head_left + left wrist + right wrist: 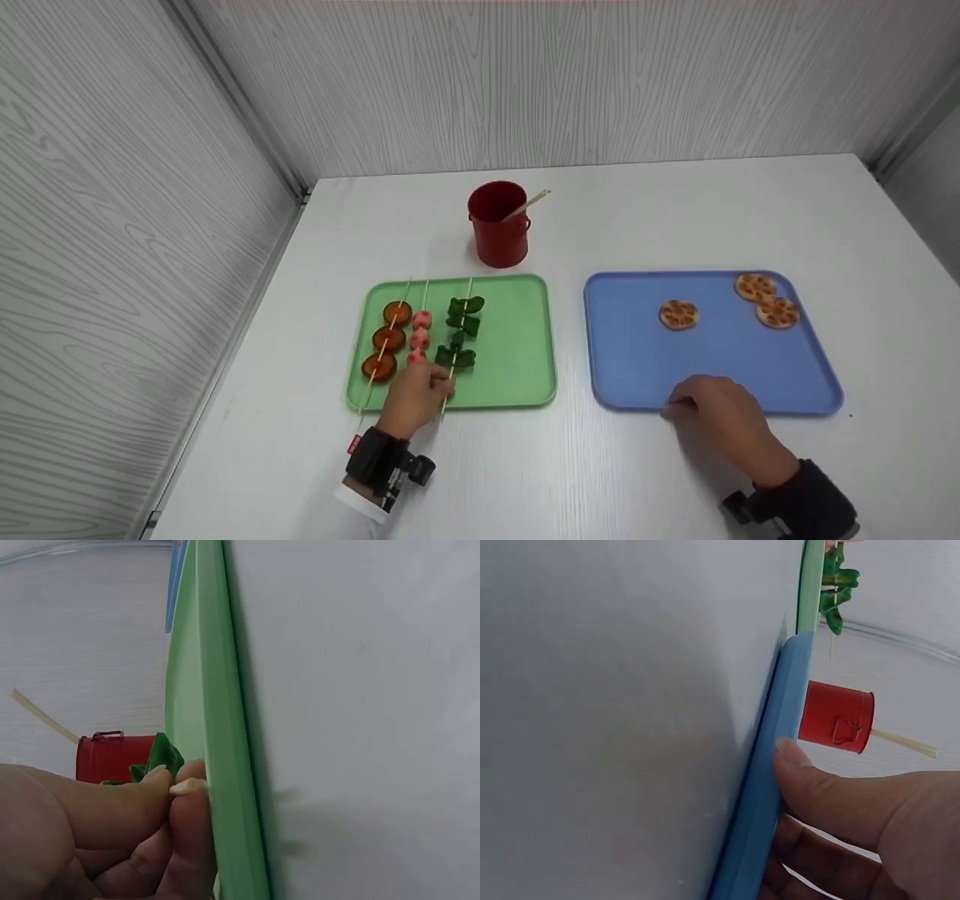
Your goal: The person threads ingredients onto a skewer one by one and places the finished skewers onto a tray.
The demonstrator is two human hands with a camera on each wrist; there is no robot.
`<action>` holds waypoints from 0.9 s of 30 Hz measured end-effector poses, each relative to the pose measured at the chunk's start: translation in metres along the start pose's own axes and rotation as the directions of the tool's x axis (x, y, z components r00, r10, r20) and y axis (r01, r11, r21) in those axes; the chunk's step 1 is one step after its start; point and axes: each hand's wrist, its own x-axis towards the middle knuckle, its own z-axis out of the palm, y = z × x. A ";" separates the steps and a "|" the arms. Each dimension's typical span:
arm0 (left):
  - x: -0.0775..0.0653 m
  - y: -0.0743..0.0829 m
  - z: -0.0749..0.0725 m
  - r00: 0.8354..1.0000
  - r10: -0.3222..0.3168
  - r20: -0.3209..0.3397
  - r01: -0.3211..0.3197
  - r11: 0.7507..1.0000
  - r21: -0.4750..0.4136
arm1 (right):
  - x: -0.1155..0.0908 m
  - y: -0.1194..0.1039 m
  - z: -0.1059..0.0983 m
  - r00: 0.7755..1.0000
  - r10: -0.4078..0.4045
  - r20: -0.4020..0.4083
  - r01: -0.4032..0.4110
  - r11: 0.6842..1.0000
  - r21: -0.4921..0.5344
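Note:
On the green tray (517, 345), my left hand (414, 396) pinches the bare lower end of a skewer of green leafy pieces (463, 324) between thumb and fingers. Its pale stick end (187, 786) shows at the fingertips in the left wrist view. Left of it lie a skewer of pink balls (421, 339), partly covered by the hand, and a skewer of brown round slices (388, 340). My right hand (724, 420) rests at the near rim of the blue tray (630, 375), its thumb (791, 754) touching the rim and its fingers loosely bent.
Behind the green tray stands a red bucket (501, 244) with thin sticks (534, 199) leaning out to the right. Three lotus root slices lie on the blue tray: a single slice (679, 315) and a touching pair (777, 313). Grey panels (525, 82) border the white table (525, 480).

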 end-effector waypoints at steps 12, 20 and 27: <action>0.001 -0.001 0.002 1.000 -0.008 0.019 0.010 0.995 -0.097 | -0.002 0.003 0.004 1.000 0.021 0.004 -0.021 1.000 0.009; 0.008 0.003 0.003 1.000 -0.004 0.026 0.006 0.995 -0.105 | 0.001 0.005 -0.002 1.000 0.004 -0.022 -0.004 1.000 0.000; 0.001 0.007 0.002 0.999 0.038 0.020 -0.039 0.999 0.025 | -0.001 0.002 0.001 1.000 0.002 0.000 -0.002 1.000 0.010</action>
